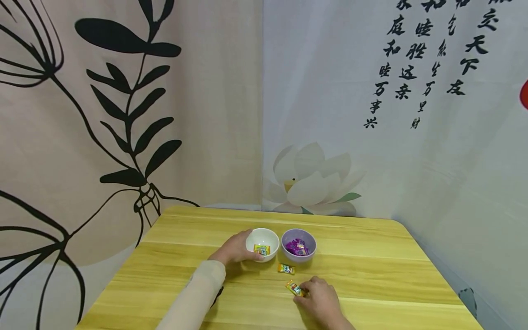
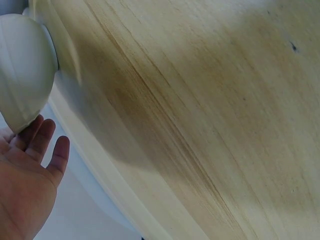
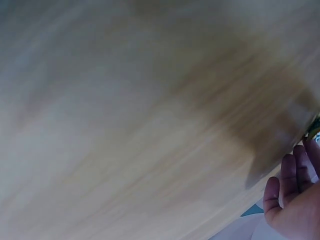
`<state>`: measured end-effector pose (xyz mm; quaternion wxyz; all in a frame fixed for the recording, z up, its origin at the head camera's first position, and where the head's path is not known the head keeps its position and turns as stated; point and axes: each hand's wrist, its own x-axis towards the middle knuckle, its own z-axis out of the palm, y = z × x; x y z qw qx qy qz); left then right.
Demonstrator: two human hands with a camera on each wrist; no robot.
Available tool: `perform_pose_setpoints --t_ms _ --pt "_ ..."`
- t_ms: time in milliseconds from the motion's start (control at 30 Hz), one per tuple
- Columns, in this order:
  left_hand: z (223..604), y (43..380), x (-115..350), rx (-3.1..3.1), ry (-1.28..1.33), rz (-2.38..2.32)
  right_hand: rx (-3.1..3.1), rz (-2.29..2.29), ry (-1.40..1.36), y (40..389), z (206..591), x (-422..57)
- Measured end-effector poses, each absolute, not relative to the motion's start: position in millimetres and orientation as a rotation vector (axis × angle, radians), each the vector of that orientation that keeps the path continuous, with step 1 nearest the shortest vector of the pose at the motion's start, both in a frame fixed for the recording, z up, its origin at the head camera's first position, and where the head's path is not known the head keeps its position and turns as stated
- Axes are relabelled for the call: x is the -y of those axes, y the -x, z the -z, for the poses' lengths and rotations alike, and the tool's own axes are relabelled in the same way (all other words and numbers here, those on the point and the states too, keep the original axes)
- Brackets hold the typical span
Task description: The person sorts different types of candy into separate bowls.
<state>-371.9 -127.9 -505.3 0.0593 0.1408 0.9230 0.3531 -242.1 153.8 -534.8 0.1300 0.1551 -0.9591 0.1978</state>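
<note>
My left hand grips a white bowl at its left side, thumb along the near rim. In the left wrist view, fingertips meet the edge of that bowl. A yellow-wrapped candy lies inside it. Between thumb and fingers my right hand pinches another yellow-wrapped candy, low over the table. Only a sliver of this candy shows at the edge of the right wrist view. A third yellow-wrapped candy rests on the table between that hand and the bowls.
Right of the white bowl stands a purple bowl with several purple-wrapped candies. The wooden table has its back edge near a printed wall hanging. A small dark object shows partly behind the left sleeve.
</note>
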Motion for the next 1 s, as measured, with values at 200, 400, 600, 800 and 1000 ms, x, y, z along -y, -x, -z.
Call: perform_pose_setpoints --t_ms 200,400,600,800,1000 --pt "504.5 371.8 127.0 -2.800 -0.445 -1.057 2.746 -0.564 -0.470 244.0 536.2 -153.8" --pt "502.6 371.5 126.9 -2.817 -0.451 -1.024 2.746 -0.562 -0.460 246.5 536.4 -153.3" --pt "503.1 371.1 127.2 -2.816 -0.449 -1.030 2.762 -0.577 -0.459 249.2 536.2 -152.7" --pt "506.4 372.5 127.9 -2.824 -0.467 -1.029 2.769 -0.616 -0.453 250.8 535.8 -152.2" --pt "507.1 372.7 127.9 -2.821 -0.469 -1.040 2.739 -0.637 -0.432 250.6 533.5 -151.0"
